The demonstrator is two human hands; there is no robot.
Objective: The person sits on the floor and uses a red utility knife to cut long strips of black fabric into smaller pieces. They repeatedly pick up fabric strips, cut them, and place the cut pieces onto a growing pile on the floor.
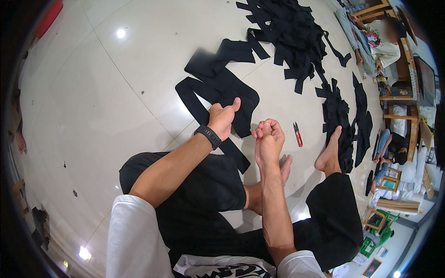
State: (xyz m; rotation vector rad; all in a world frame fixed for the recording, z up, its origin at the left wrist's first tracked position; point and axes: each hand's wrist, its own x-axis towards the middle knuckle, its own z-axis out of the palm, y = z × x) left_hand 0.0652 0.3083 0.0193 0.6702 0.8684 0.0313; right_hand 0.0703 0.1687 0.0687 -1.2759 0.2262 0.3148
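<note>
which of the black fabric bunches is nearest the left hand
The loosely looped band, partly covered by the left hand, left of the red snips; the big heap and the smaller pile right of the snips lie farther off.

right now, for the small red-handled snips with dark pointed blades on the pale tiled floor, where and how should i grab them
Probably best by the red handle, pinched across its long sides, with the right hand coming from the near side: the snips lie lengthwise, handle end toward you and blade tips pointing away.
</note>
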